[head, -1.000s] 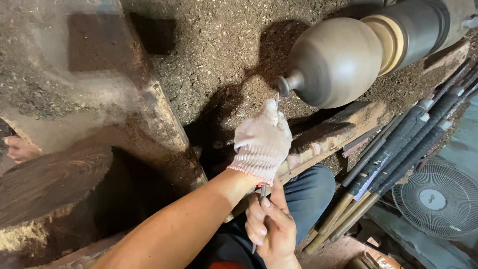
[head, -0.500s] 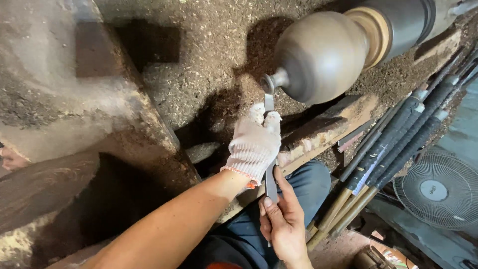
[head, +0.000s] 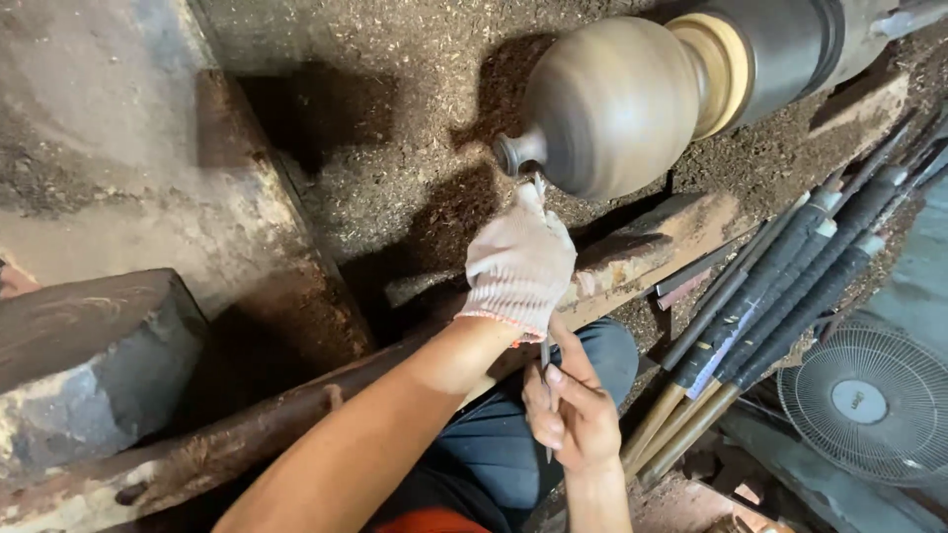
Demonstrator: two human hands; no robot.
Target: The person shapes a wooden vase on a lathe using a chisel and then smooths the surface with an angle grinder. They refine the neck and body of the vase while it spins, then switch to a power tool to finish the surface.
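A rounded dark wooden vessel (head: 617,104) spins on a lathe at the upper middle, with a small knob (head: 515,153) at its left end. My left hand (head: 518,262), in a white knit glove, rests on a wooden tool rest (head: 657,247) and is wrapped round a thin metal turning tool (head: 544,350). The tool's tip sits just below the knob. My right hand (head: 568,415), bare, grips the tool's lower end near my lap.
Several long-handled turning tools (head: 760,306) lean at the right. A round fan (head: 869,400) lies at the lower right. Wood shavings (head: 395,79) cover the lathe bed. A heavy dark block (head: 89,365) stands at the left beside a rusty beam (head: 197,454).
Both hands have pushed the thin tool upward, from below the rest to the knob at the vessel's end. The view has shifted a little to the right.
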